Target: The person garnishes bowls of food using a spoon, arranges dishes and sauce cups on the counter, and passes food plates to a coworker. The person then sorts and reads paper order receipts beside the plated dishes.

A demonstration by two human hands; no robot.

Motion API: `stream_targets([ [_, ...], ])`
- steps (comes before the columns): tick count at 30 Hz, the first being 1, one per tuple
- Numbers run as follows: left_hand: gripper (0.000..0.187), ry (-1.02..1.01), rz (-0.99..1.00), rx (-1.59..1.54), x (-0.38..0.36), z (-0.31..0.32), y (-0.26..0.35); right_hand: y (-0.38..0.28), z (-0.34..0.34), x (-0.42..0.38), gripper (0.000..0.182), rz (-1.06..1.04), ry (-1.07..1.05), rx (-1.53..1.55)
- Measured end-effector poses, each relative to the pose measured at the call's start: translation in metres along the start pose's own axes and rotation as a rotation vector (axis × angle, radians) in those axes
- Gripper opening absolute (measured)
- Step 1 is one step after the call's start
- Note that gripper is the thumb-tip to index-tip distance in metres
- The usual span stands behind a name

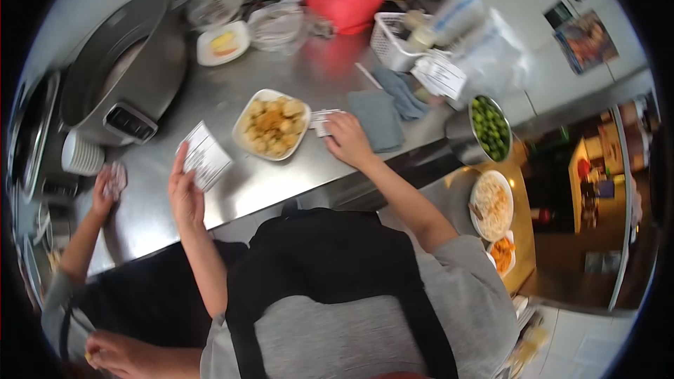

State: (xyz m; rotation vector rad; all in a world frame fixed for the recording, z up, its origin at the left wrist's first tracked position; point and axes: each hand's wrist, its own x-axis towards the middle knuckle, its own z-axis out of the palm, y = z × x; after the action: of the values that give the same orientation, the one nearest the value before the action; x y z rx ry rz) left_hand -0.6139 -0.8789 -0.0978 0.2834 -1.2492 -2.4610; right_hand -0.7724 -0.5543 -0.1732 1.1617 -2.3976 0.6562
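Observation:
My left hand point(187, 193) is raised over the front of the steel counter point(281, 182), a printed paper slip point(206, 156) pinched between its fingers. On the counter, my right hand point(345, 138) has its fingers on another small printed slip point(323, 121), partly covered by them. Between my hands sits a white dish point(239, 139) of golden-brown food pieces point(274, 126), nearer to the right hand. A folded blue-grey cloth point(377, 121) lies just right of my right hand.
A co-worker's hand point(104, 193) touches the counter at left, below stacked white cups point(81, 154) and a large cooker point(133, 63). Farther back are a small plate point(210, 58), red bag point(347, 0) and white basket point(382, 42). At right are green vegetables point(490, 126) and a white bowl point(491, 203).

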Motion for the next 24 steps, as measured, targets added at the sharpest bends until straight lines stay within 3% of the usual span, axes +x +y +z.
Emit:
stream_targets([
  [24, 0.059, -0.040, -0.034, 0.050, 0.009, 0.024, -0.003, 0.003, -0.004, 0.000, 0.028, 0.031, 0.033, 0.022],
])
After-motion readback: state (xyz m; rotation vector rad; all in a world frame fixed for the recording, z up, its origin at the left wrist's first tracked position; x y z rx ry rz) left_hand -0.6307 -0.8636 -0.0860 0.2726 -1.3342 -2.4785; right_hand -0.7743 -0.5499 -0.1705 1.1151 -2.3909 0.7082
